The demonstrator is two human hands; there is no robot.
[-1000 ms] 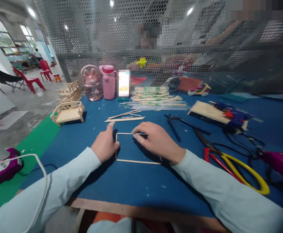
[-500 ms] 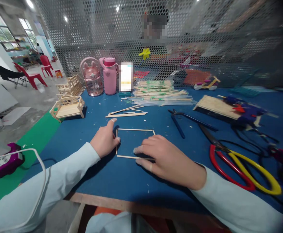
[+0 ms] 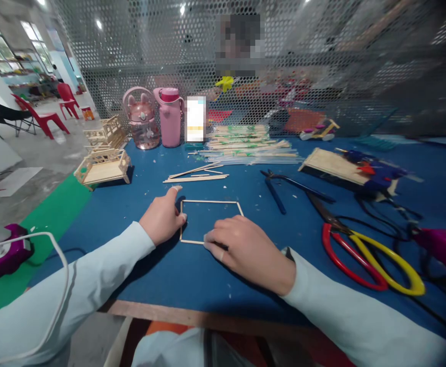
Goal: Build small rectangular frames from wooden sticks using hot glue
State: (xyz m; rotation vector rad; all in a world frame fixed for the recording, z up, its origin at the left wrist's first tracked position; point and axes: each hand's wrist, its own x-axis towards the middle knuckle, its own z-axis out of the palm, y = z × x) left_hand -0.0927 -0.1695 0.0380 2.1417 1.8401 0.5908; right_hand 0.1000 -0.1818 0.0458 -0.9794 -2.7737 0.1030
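Observation:
Thin wooden sticks lie as a rectangle on the blue tabletop, with a far stick [image 3: 209,202], a left stick [image 3: 181,206], a near stick [image 3: 192,242] and a right stick [image 3: 240,209]. My left hand [image 3: 160,219] rests at the left stick, its thumb across it and its index finger stretched forward, apart from the thumb. My right hand [image 3: 241,242] pinches the near stick between thumb and fingertips, palm down. It hides the rest of that stick and the near part of the right stick. Whether the corners are joined I cannot tell.
Loose sticks [image 3: 195,178] lie beyond the rectangle, before bundled sticks [image 3: 245,137]. Pliers [image 3: 274,191], red-and-yellow-handled scissors [image 3: 355,239] and a blue glue gun [image 3: 379,173] are to the right. Small wooden furniture [image 3: 104,168], pink bottles [image 3: 170,117] and a phone [image 3: 195,120] stand at the back left.
My right hand has shifted left along the near stick, and its thumb and fingers have closed together on it. My left hand keeps its place at the left stick. The view has shifted slightly.

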